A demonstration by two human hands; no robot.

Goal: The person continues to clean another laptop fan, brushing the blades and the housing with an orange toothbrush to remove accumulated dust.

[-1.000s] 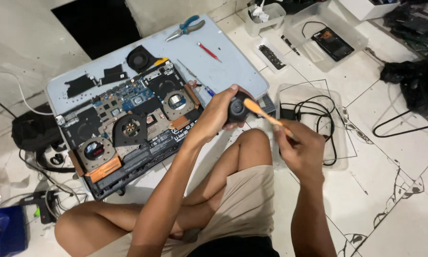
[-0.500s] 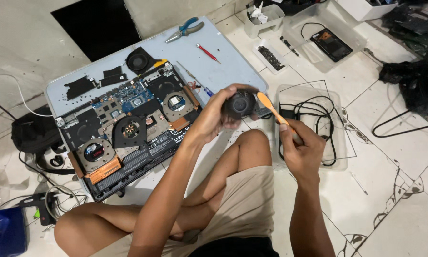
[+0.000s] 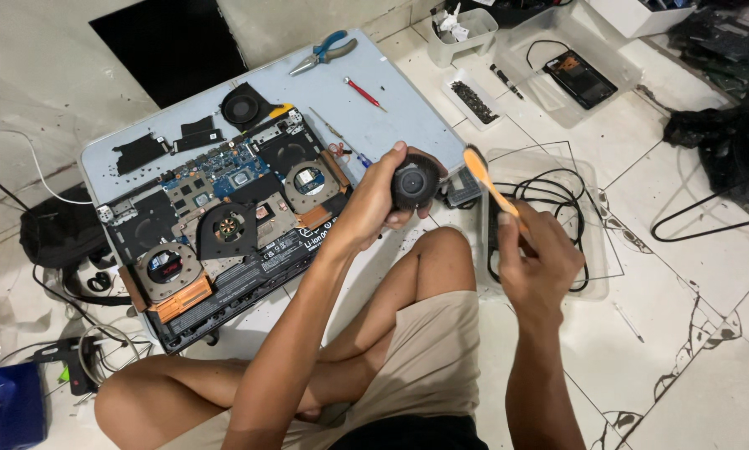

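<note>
Head view: left hand (image 3: 374,204) gripping black round fan (image 3: 414,183), holding it up over floor beside opened laptop (image 3: 224,225). Right hand (image 3: 537,262) clamping orange brush (image 3: 487,179), bristle end hovering just beside fan. Clear tray (image 3: 595,283) holding cables beneath.

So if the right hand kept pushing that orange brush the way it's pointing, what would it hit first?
Probably the round black fan in the left hand: the right hand aims the orange brush up-left, near it, though depth is unclear.

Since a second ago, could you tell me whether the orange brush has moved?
Yes. The orange brush has lifted off the fan; its head now sits right of it, nearer the clear tray.
</note>
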